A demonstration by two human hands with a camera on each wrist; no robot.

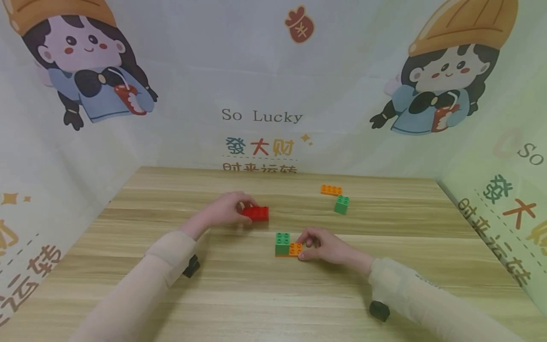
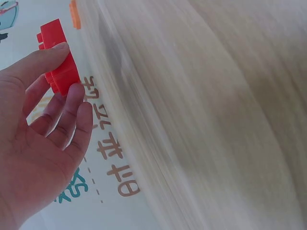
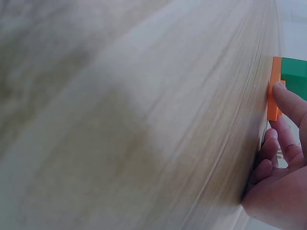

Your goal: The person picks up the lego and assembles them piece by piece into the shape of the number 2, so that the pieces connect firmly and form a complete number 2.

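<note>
My left hand (image 1: 229, 209) pinches a red toy building brick (image 1: 259, 213) between thumb and fingers. The left wrist view shows the same red brick (image 2: 61, 60) held with its studs turned toward the palm side. At the middle of the table, my right hand (image 1: 325, 246) pinches the right end of a flat orange brick (image 1: 296, 249). A green square brick (image 1: 282, 242) sits on the left half of that orange piece. In the right wrist view the thumb presses the near side of the orange brick (image 3: 275, 105), and the green brick (image 3: 293, 72) is partly cut off.
Farther back to the right, another flat orange brick (image 1: 331, 190) lies on the wooden table (image 1: 239, 294). Just in front of it is a second green brick (image 1: 341, 204). A printed cloth (image 1: 260, 71) hangs behind the table and along both sides.
</note>
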